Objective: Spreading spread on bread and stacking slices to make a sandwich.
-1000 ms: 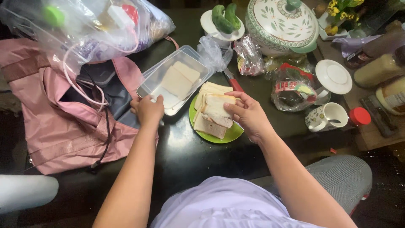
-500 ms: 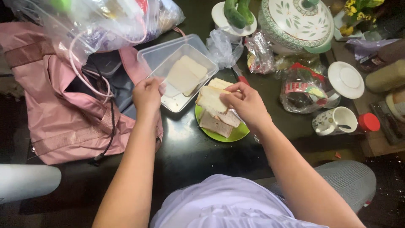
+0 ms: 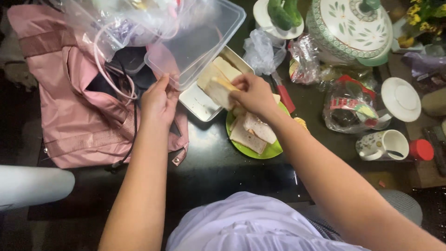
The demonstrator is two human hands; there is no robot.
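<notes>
Fingers of my left hand (image 3: pixel 159 100) pinch the near corner of the clear lid (image 3: pixel 197 39), thumb on one side and the rest behind, holding it tilted up and back over the pink bag (image 3: pixel 79 121). My right hand (image 3: pixel 251 94) has its fingers closed on a slice of bread (image 3: pixel 219 91), which hangs at a slant over the near edge of the metal tin (image 3: pixel 200 106). Two more slices (image 3: pixel 222 69) already lie in the tin, side by side toward its far end. The tin sits on the dark table (image 3: pixel 218 162), its left side against the bag.

Just right of the tin is the green plate (image 3: pixel 260 151), with a few slices (image 3: pixel 253 132) left on it, partly under my wrist. A red-handled knife (image 3: pixel 281 93) lies past the plate. Beyond it stand a crumpled plastic bag (image 3: pixel 264 49), a patterned lidded pot (image 3: pixel 353 30) and a white dish with green vegetables (image 3: pixel 281 14). Further right are a bagged packet (image 3: pixel 348 104), a white lid (image 3: pixel 402 97), a mug (image 3: pixel 383 145) and a red cap (image 3: pixel 422 149).
</notes>
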